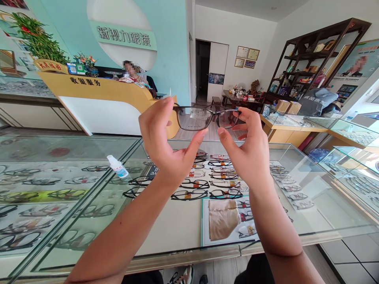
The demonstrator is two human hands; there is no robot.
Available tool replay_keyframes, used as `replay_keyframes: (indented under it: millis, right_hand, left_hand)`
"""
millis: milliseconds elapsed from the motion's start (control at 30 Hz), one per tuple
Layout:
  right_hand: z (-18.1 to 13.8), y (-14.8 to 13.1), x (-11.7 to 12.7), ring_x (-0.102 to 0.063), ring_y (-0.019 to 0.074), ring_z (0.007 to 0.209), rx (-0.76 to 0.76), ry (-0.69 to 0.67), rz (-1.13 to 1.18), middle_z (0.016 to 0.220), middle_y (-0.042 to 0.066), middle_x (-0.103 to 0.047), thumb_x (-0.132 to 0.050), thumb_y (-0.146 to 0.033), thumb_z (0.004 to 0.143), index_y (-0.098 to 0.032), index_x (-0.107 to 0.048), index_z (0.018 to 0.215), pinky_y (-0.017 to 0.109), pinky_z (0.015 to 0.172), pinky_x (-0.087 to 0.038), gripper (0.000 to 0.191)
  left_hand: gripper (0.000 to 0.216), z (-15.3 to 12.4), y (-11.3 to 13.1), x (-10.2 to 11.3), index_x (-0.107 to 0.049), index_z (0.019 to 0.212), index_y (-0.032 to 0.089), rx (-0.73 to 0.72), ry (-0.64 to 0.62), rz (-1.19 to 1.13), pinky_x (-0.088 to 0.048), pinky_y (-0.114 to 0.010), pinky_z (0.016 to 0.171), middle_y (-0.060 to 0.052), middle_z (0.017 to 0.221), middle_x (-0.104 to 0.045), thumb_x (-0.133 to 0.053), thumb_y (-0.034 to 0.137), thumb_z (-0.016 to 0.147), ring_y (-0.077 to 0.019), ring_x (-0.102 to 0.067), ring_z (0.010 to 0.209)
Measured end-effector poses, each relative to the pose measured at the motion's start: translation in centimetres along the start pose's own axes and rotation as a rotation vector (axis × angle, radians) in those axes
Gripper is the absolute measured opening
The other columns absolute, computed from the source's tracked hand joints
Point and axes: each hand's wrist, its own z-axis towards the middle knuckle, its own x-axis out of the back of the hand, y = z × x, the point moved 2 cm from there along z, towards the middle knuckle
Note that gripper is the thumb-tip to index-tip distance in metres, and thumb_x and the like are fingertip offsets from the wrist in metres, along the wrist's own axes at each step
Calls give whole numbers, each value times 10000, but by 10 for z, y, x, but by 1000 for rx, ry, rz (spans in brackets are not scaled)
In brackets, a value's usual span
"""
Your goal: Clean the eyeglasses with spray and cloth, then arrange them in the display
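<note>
A pair of dark-framed eyeglasses [194,119] is held up in the air above the glass display counter, between both hands. My left hand [161,138] grips the frame at its left end, with the thumb under the left lens. At the other end, my right hand [247,142] has its fingers closed round the right side of the frame, its thumb just below the right lens. Below them, a beige cleaning cloth [223,219] lies on the counter near its front edge. To the left stands a small white spray bottle [117,166], tilted in view.
Rows of eyeglasses [189,194] lie in the glass display counter [177,225]. A yellow and white reception desk [89,112] stands behind, with a person [130,71] seated at it. More glass cases [352,132] stand at the right, before a dark wooden shelf [314,55].
</note>
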Motion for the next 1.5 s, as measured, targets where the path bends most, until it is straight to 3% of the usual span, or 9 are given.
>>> replay_keyframes:
  millis: [133,333,733,1067,1333,1500]
  right_hand:
    - [-1,0,0,-758,316,1085,-4,-8,-26,1453,134,-707,-694,-546,1046,-344,-475,1515,549,861,-655,555]
    - [-2,-2,2,-741,281,1048,26,21,-13,1446,122,-696,-709,-474,1040,-346,-483,1517,532,848,-656,543]
    - [-1,-12,9,-737,278,1087,51,-5,37,1471,115,-690,-726,-357,1011,-366,-516,1567,531,889,-672,594]
    - [-2,-7,5,-738,285,1118,27,-15,65,1535,125,-656,-706,-431,1039,-362,-493,1598,515,885,-671,602]
    - [-2,-2,4,-750,268,1112,30,-15,96,1578,127,-637,-671,-460,1072,-384,-490,1622,488,873,-675,584]
    - [1,7,0,-766,266,1142,1,-5,201,1568,133,-639,-632,-512,1102,-359,-526,1593,479,890,-685,525]
  left_hand:
    - [999,-1,-1,-1,-532,1671,376,109,-14,-38,-586,-470,782,-86,1487,-667,-920,679,802,-375,-666,1320]
    - [903,-4,-3,-1,-536,1629,475,290,-61,-98,-636,-556,970,-59,1503,-642,-934,601,829,-386,-640,1415]
    - [896,-15,-39,-14,-567,1620,414,338,-18,-344,-633,-454,953,-98,1529,-630,-899,709,841,-340,-689,1377]
    - [1008,-13,-34,-10,-552,1625,394,289,-24,-287,-646,-451,952,-110,1565,-609,-878,835,779,-342,-652,1406]
    - [951,-12,-26,-4,-563,1594,477,345,-21,-169,-631,-586,1036,-72,1581,-610,-941,718,755,-402,-617,1424]
    - [926,-11,-21,-3,-567,1597,478,313,13,-138,-643,-571,1022,-74,1544,-632,-935,699,777,-387,-648,1384]
